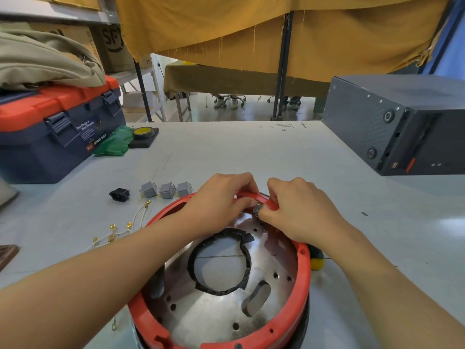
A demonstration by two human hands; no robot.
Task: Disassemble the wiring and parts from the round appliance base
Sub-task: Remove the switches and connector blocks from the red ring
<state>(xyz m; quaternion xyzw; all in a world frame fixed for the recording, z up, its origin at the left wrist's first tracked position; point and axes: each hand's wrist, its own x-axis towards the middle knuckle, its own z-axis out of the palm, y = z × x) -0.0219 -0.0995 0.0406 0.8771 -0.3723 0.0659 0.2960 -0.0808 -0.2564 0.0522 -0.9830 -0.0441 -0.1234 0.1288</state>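
A round appliance base with a red plastic rim (303,280) and a shiny perforated metal floor sits on the pale grey table (251,152), nearest the viewer. A large circular hole edged with black tape (245,239) opens in the middle of that floor. Two bare forearms reach in from the lower corners and meet at the far side of the rim.

The left hand (221,200) has its fingers curled over the rim, gripping it from above. The right hand (299,210) curls close beside it, thumb and fingertips pinching a small grey switch part (258,209) set at the rim; how firmly it is held is hard to tell, since the fingers cover most of it.

Just right of the base, a yellow and black object (316,260) peeks out from behind the rim. To the left lie loose white wires with brass spade terminals (118,233). Slightly farther, three grey rocker switches (166,190) stand in a row beside a black power inlet socket (119,194).

Farther back on the left sit a navy and orange plastic toolbox (57,129), a crumpled green bag (114,144) and a roll of yellow tape (144,132). On the right stands a dark grey metal box (392,122). Mustard cloth (251,28) hangs behind.
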